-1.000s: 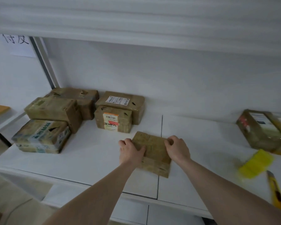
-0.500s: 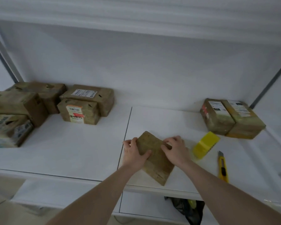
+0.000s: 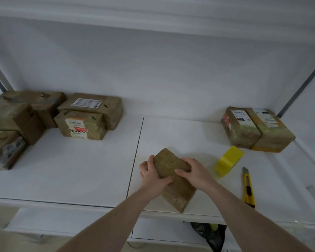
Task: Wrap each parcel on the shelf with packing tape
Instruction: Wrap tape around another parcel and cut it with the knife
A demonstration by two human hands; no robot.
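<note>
Both forearms reach in from the lower edge toward a small brown parcel [image 3: 173, 180] lying near the front edge of the white shelf [image 3: 80, 171], turned corner-on to the viewer. Left hand [image 3: 151, 176]: fingers curled over the parcel's left edge, thumb laid across its top face. Right hand [image 3: 194, 172]: fingers curled over the far right corner, thumb pressed on the top. Both hands grip it; the parcel's near end rests on the shelf.

Just right of the parcel, a yellow roll of packing tape [image 3: 228, 160] stands on edge, apart from the right hand. Nearer and further right, a yellow utility knife [image 3: 247, 187] lies flat, blade end pointing away.

Farther back, right: two taped parcels [image 3: 256, 129] sit side by side, touching, white labels up. Farther back, left: a cluster of brown parcels [image 3: 87, 115], several labelled, some stacked, reaching to the left edge of view.

Below the shelf, a dark bag [image 3: 207, 233] shows partly.
</note>
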